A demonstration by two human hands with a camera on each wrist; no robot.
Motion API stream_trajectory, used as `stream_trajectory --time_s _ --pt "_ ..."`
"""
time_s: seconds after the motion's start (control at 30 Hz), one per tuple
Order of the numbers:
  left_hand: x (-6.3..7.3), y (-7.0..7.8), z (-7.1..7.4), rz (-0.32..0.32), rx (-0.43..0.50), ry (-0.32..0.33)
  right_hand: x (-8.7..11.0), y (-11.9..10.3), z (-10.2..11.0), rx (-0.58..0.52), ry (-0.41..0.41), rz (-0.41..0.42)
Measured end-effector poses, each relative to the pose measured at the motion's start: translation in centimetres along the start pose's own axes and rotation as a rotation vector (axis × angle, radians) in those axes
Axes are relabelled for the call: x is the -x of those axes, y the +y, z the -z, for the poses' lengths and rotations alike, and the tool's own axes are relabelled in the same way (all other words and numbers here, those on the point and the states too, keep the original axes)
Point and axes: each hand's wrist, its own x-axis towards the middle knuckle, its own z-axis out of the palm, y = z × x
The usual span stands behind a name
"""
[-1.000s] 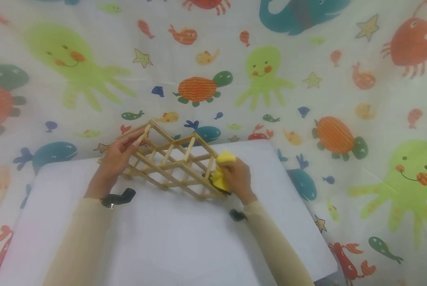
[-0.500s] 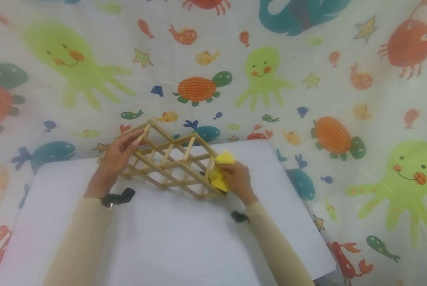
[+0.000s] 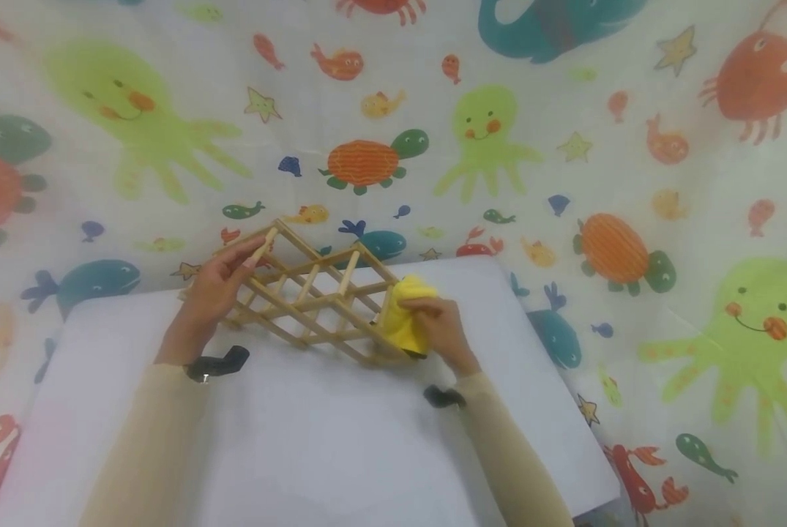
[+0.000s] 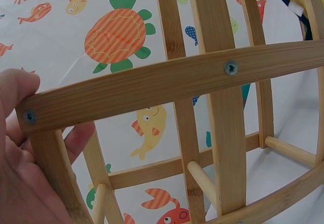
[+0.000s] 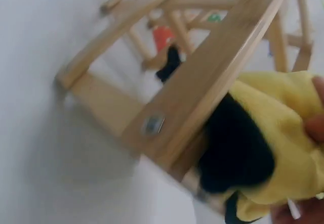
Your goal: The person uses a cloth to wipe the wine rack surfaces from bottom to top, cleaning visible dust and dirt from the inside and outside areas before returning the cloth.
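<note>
A folding wooden lattice rack (image 3: pixel 334 301), made of crossed slats and round dowels, stands at the back of the white table. At its upper left corner my left hand (image 3: pixel 209 296) grips the frame; the left wrist view shows thumb and fingers (image 4: pixel 81 138) on either side of the screwed corner. My right hand (image 3: pixel 447 329) holds a yellow cloth (image 3: pixel 405 322) against the rack's right end. In the right wrist view, the cloth's dark navy part (image 5: pixel 235 148) lies along a slat, and a dark bit (image 5: pixel 171 63) shows through on the slat's other side.
The white table (image 3: pixel 314 446) extends in front of the rack and to both sides. Close behind it hangs a curtain (image 3: pixel 406 66) printed with sea animals. A dark band (image 3: pixel 218 364) sits on the left wrist, another (image 3: pixel 442 397) on the right.
The yellow cloth has shifted and spread wider over the rack's right end as my right hand moved slightly. My left hand and the rack have stayed in place.
</note>
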Motion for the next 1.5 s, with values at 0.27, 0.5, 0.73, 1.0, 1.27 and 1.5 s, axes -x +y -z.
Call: stream_trajectory --time_s 0.27,0.5,0.73,1.0,1.27,1.5 --pt "-0.3 0.2 -0.3 -0.039 0.022 -0.023 0.1 0.8 0.8 0.261 -0.061 0.038" --pt "0.0 0.2 0.0 0.008 -0.014 -0.007 -1.5 -0.1 0.8 0.173 -0.338 -0.094" --pt "0.2 -0.3 0.5 0.035 -0.012 0.016 -3.2 0.5 -0.8 0.124 -0.556 -0.205" --pt "0.0 -0.2 0.3 0.000 -0.005 -0.004 -4.6 0.5 -2.8 0.184 -0.614 -0.222" --pt "0.1 0.1 0.6 -0.016 -0.021 0.027 -5.4 0.8 -4.4 0.228 -0.502 -0.154" --pt "-0.2 -0.4 0.0 -0.017 -0.005 0.024 -5.3 1.1 -4.6 0.267 -0.472 -0.289"
